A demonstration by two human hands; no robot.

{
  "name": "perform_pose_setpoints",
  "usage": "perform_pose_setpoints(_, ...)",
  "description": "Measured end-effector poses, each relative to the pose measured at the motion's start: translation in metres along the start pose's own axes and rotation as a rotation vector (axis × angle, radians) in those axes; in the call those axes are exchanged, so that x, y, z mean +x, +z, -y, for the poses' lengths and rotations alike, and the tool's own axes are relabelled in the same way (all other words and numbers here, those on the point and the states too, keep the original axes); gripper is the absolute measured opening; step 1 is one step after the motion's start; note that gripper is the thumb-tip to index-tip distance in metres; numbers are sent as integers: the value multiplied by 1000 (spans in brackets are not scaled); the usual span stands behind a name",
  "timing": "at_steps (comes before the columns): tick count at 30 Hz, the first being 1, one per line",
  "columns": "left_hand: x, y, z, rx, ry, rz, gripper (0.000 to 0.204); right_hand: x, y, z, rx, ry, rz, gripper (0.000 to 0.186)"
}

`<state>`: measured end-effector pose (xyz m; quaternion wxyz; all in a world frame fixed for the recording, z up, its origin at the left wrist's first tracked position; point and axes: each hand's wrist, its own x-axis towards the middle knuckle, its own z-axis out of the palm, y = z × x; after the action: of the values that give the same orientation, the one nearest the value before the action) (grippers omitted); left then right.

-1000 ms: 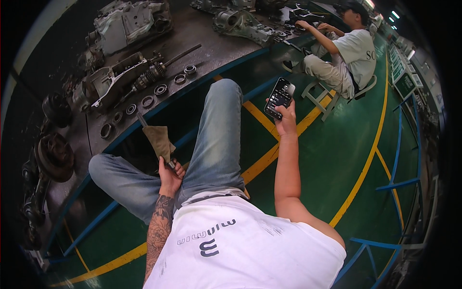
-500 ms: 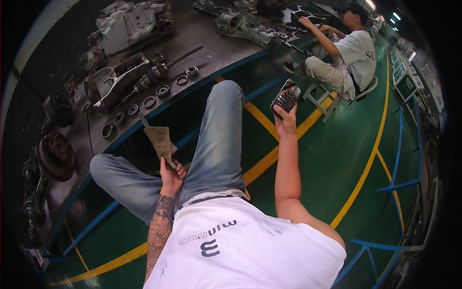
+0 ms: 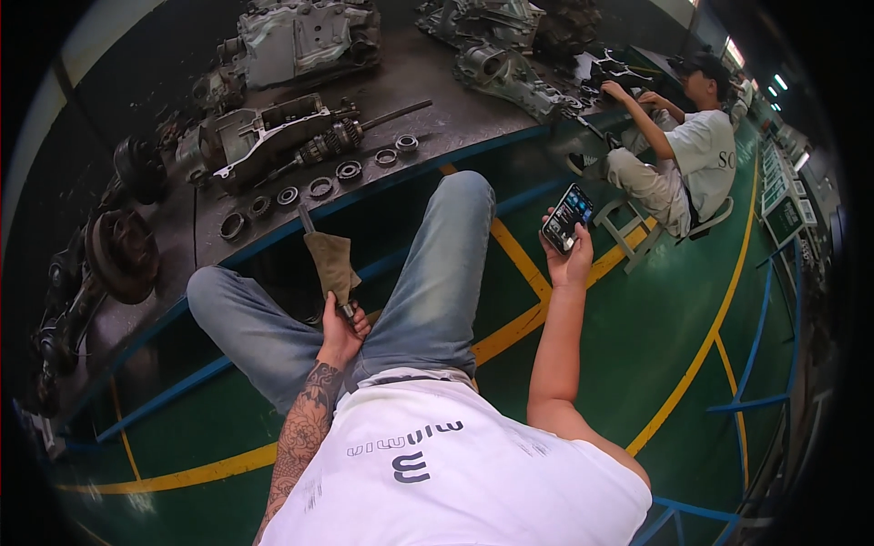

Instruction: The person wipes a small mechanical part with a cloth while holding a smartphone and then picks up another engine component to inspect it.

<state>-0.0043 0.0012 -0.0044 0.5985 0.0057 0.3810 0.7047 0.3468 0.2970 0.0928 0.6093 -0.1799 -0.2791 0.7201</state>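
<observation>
Person's left hand (image 3: 342,335): fingers wrapped round a metal rod (image 3: 306,220) and brown cloth (image 3: 331,262), 9 o'clock from centre | right hand (image 3: 569,262): fingers grasping a lit phone (image 3: 568,217), 2 o'clock | metal rings (image 3: 320,188) on tabletop (image 3: 414,84), 10 o'clock

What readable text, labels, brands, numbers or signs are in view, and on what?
Wearer's white shirt: large dark lettering, not copied here.
Co-worker's pale T-shirt: dark letters, only partly in view, not copied.
Smartphone in right hand: screen lit, too small to read.
Green-and-white panel, far right: too small and blurred.
</observation>
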Motion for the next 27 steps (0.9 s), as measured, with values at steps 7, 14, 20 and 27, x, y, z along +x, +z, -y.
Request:
perform_pose_setpoints(7,1,0,1,8,1,4,59,-12,22,7,-93,-35,64,43)
perform_pose_setpoints(14,1,0,1,-26,1,-7,58,-14,27,9,-119,15,43,39)
perform_pose_setpoints(20,2,-2,1,-12,3,13,58,-7,15,8,-31,92,2,42)
perform_pose_setpoints(27,2,-2,2,-12,5,12,58,-14,28,13,-20,93,5,46)
